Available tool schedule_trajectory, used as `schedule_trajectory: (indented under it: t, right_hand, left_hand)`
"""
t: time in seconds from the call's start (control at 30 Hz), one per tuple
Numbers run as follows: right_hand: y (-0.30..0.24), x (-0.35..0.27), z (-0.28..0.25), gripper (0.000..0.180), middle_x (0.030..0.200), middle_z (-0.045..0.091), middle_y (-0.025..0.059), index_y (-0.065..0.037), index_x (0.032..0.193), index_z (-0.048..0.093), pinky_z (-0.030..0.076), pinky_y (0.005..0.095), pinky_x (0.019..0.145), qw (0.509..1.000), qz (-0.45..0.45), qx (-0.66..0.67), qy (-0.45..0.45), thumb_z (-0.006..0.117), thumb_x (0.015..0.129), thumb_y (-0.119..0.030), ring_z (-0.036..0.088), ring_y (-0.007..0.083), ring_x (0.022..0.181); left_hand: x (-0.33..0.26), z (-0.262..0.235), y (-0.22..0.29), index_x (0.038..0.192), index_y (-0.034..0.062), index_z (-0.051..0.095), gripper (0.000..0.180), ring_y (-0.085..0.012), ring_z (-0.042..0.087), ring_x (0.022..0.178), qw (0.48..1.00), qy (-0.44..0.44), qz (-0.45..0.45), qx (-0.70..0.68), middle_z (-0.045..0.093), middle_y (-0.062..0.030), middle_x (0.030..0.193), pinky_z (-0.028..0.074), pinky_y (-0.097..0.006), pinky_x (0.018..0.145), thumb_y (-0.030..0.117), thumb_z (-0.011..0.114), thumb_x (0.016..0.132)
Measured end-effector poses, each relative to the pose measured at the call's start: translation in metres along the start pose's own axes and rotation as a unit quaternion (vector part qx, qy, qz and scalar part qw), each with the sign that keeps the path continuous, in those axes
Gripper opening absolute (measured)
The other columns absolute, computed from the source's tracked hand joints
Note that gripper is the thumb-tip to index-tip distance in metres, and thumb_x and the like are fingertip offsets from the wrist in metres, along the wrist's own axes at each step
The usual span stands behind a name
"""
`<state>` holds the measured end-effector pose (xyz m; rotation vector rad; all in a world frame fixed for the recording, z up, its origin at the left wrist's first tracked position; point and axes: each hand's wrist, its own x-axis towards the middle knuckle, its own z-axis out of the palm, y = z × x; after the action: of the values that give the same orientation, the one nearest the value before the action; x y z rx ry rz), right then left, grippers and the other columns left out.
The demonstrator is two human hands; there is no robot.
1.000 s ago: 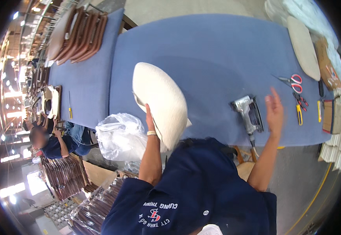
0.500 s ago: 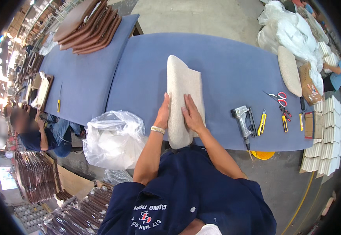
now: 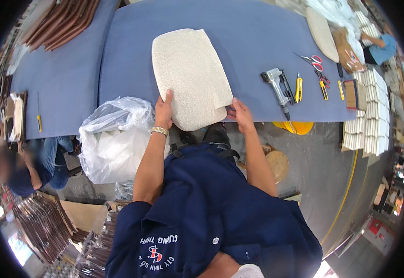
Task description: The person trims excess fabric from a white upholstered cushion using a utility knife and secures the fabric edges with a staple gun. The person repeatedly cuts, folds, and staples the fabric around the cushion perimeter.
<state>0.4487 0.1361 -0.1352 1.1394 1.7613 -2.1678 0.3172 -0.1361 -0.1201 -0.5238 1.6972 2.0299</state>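
Note:
A beige fabric-covered seat cushion (image 3: pixel 188 74) lies tilted over the near edge of the blue table, its broad face up. A loose fabric flap shows along its right side, near the lower right corner. My left hand (image 3: pixel 163 112) grips the lower left edge, thumb on top and fingers out of sight beneath. At the lower right corner, my right hand (image 3: pixel 242 115) pinches the edge between thumb and fingers. To the right of the cushion lie a pneumatic staple gun (image 3: pixel 276 88) and a yellow utility knife (image 3: pixel 299 88).
Red-handled scissors (image 3: pixel 316 61) and other hand tools lie on the blue table (image 3: pixel 257 41). A clear plastic bag (image 3: pixel 111 155) of white material sits beside my left arm. Brown seat pads (image 3: pixel 67 23) are stacked far left. Co-workers (image 3: pixel 28 178) are at both sides; a wooden stool (image 3: pixel 277 166) stands below.
The cushion, earlier on its edge between my hands, has turned so its broad face shows. My right hand moved from its face to the lower right corner. The view shifted.

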Motion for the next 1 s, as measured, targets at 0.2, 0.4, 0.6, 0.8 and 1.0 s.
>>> schedule_trajectory:
  t: [0.2, 0.4, 0.6, 0.8, 1.0]
  right_hand:
    - [-0.035, -0.019, 0.029, 0.069, 0.129, 0.064, 0.0117, -0.003, 0.141, 0.056, 0.054, 0.0367, 0.091, 0.991, -0.042, 0.126, -0.024, 0.040, 0.108, -0.061, 0.066, 0.0200, 0.109]
    - [-0.116, -0.049, 0.023, 0.051, 0.105, 0.068, 0.0076, -0.001, 0.116, 0.062, 0.052, 0.0296, 0.081, 0.970, -0.225, -0.075, -0.061, 0.043, 0.111, -0.049, 0.062, 0.0127, 0.091]
    - [-0.160, -0.124, 0.008, 0.045, 0.089, 0.070, 0.0106, 0.000, 0.108, 0.062, 0.054, 0.0295, 0.074, 0.930, -0.214, -0.152, -0.256, 0.043, 0.112, -0.040, 0.069, 0.0141, 0.088]
    - [-0.072, -0.043, -0.032, 0.044, 0.102, 0.074, 0.0165, -0.001, 0.127, 0.065, 0.057, 0.0400, 0.086, 0.847, -0.154, -0.390, -0.325, 0.065, 0.102, -0.037, 0.072, 0.0282, 0.092]
    - [-0.041, 0.054, -0.150, 0.042, 0.105, 0.076, 0.0141, 0.000, 0.127, 0.067, 0.056, 0.0344, 0.085, 0.947, -0.109, -0.266, -0.142, 0.068, 0.099, -0.032, 0.072, 0.0208, 0.093]
  left_hand:
    - [-0.008, 0.020, 0.031, 0.149, -0.0047, 0.044, 0.074, -0.0320, 0.065, 0.122, 0.997, -0.056, 0.021, -0.055, 0.061, -0.0207, 0.139, 0.056, -0.046, 0.100, 0.051, 0.062, 0.103]
    - [-0.015, 0.020, 0.034, 0.141, -0.0094, 0.052, 0.077, -0.0256, 0.066, 0.118, 0.991, -0.068, -0.025, -0.115, 0.067, -0.0203, 0.131, 0.055, -0.040, 0.099, 0.055, 0.064, 0.100]
    - [0.021, -0.013, 0.021, 0.133, -0.0062, 0.064, 0.072, -0.0219, 0.067, 0.113, 0.992, -0.118, 0.014, 0.042, 0.071, -0.0170, 0.127, 0.051, -0.034, 0.100, 0.058, 0.063, 0.099]
    - [0.055, -0.017, 0.091, 0.149, 0.0026, 0.055, 0.063, -0.0258, 0.065, 0.119, 0.960, -0.033, 0.093, 0.261, 0.069, -0.0208, 0.131, 0.050, -0.038, 0.103, 0.035, 0.072, 0.098]
    - [0.020, -0.020, -0.016, 0.148, -0.0041, 0.051, 0.073, -0.0400, 0.055, 0.133, 0.810, 0.196, 0.270, 0.482, 0.059, -0.0272, 0.143, 0.043, -0.046, 0.112, 0.040, 0.075, 0.094]
